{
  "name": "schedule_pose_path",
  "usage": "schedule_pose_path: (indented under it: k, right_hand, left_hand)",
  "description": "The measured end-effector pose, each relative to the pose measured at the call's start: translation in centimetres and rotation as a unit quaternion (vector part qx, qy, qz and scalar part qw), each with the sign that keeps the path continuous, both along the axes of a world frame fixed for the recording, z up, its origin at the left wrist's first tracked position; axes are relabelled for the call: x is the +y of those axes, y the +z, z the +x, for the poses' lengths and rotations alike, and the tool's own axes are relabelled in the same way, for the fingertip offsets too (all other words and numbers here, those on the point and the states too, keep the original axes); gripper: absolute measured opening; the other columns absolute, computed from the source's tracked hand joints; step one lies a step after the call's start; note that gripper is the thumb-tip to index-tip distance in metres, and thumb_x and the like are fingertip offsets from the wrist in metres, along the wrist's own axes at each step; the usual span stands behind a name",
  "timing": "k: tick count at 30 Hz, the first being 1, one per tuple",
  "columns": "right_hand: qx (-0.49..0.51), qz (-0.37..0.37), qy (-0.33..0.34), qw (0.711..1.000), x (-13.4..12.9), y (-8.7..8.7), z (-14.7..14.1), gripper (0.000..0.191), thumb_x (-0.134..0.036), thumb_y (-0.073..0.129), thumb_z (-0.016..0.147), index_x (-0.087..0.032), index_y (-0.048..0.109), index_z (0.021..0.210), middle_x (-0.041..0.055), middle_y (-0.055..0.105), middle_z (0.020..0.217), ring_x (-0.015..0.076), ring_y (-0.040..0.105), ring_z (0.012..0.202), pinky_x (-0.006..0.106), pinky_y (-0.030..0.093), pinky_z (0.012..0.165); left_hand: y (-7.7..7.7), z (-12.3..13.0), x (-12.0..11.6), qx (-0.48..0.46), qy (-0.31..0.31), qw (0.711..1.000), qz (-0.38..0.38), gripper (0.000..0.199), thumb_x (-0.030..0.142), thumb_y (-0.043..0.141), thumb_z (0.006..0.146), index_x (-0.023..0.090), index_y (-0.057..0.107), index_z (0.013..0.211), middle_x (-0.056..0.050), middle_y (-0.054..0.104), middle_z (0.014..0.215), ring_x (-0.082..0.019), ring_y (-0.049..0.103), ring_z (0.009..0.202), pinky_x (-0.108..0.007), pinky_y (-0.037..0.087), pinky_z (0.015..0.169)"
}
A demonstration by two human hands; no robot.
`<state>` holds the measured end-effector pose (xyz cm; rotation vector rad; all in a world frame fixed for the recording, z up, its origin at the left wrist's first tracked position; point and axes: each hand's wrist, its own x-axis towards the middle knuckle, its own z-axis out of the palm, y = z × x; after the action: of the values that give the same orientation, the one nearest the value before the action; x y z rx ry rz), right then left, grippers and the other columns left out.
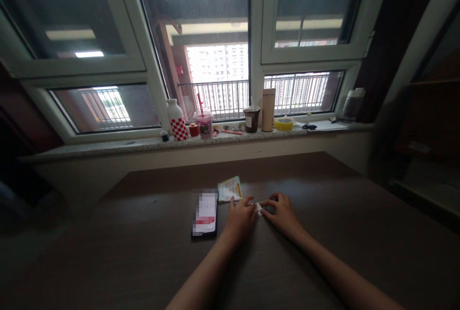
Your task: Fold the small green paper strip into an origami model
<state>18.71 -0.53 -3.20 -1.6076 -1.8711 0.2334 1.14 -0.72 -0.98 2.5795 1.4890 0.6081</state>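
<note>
A small white piece (258, 209), perhaps paper or plastic, is at the tabletop between my two hands; it is too small to name more exactly. My right hand (283, 216) has its thumb and fingertips pinched at the piece's right side. From the left, my left hand (241, 218) holds it with bent fingers, one finger standing apart and pointing away from me. Just beyond my left hand lies a printed white packet (230, 189) with green and yellow edges. A dark-framed phone (205, 214) with a lit, blurred screen lies to the left.
Beyond the brown table (161, 271), a stone windowsill (223, 140) carries a red-checked bottle (178, 123), a pink drink cup (204, 125), a dark cup (251, 119), a tan flask (268, 110), yellow tape (283, 124), black scissors (309, 127) and a clear jar (353, 104).
</note>
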Motion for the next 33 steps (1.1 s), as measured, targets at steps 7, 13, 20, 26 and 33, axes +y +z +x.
schedule_pose_path:
  k: [7, 13, 20, 26, 33]
  right_hand:
    - [0.012, 0.0, -0.005, 1.0, 0.1, -0.2, 0.1, 0.019, -0.038, 0.068, 0.076, -0.031, 0.074, 0.092, 0.0085, 0.054, 0.105, 0.0263, 0.049, 0.103, 0.04, 0.042, 0.093]
    - [0.008, -0.007, -0.006, 1.0, 0.2, -0.2, 0.1, 0.02, -0.038, 0.068, 0.076, -0.032, 0.074, 0.094, 0.0084, 0.052, 0.105, 0.0264, 0.048, 0.103, 0.04, 0.042, 0.092]
    - [0.004, -0.012, -0.01, 1.0, -0.1, 0.0, 0.0, 0.02, -0.039, 0.065, 0.079, -0.032, 0.072, 0.096, 0.0081, 0.051, 0.107, 0.0263, 0.048, 0.104, 0.04, 0.041, 0.092]
    - [0.004, -0.025, -0.007, 1.0, -0.2, 0.2, 0.1, 0.021, -0.042, 0.063, 0.081, -0.032, 0.072, 0.097, 0.0083, 0.052, 0.109, 0.0262, 0.048, 0.107, 0.039, 0.04, 0.094]
    - [0.001, -0.037, -0.015, 0.999, 0.0, 0.3, 0.1, 0.019, -0.037, 0.062, 0.081, -0.034, 0.072, 0.097, 0.007, 0.054, 0.109, 0.0248, 0.048, 0.107, 0.036, 0.038, 0.095]
  left_hand:
    - [-0.1, 0.1, -0.2, -0.009, -0.018, 1.0, 0.021, 0.029, 0.028, 0.046, 0.092, 0.034, 0.062, 0.114, -0.002, 0.06, 0.124, -0.021, 0.054, 0.113, -0.06, 0.021, 0.109]
    - [0.3, -0.1, -0.2, 0.028, -0.052, 0.998, 0.019, 0.029, 0.029, 0.044, 0.093, 0.034, 0.062, 0.115, 0.0, 0.067, 0.118, -0.022, 0.056, 0.103, -0.061, 0.021, 0.108]
    - [0.0, -0.8, 0.0, 0.031, -0.095, 0.995, 0.028, 0.033, 0.028, 0.041, 0.094, 0.031, 0.057, 0.123, -0.001, 0.063, 0.124, -0.021, 0.052, 0.111, -0.056, 0.021, 0.111]
    - [-0.4, -1.1, 0.2, -0.001, -0.092, 0.996, 0.004, 0.032, 0.03, 0.04, 0.095, 0.032, 0.058, 0.121, 0.002, 0.061, 0.127, -0.022, 0.047, 0.119, -0.057, 0.019, 0.111]
    - [0.0, -1.2, 0.0, -0.004, -0.103, 0.995, 0.007, 0.029, 0.034, 0.043, 0.093, 0.035, 0.06, 0.116, 0.004, 0.061, 0.128, -0.027, 0.043, 0.123, -0.062, 0.016, 0.11]
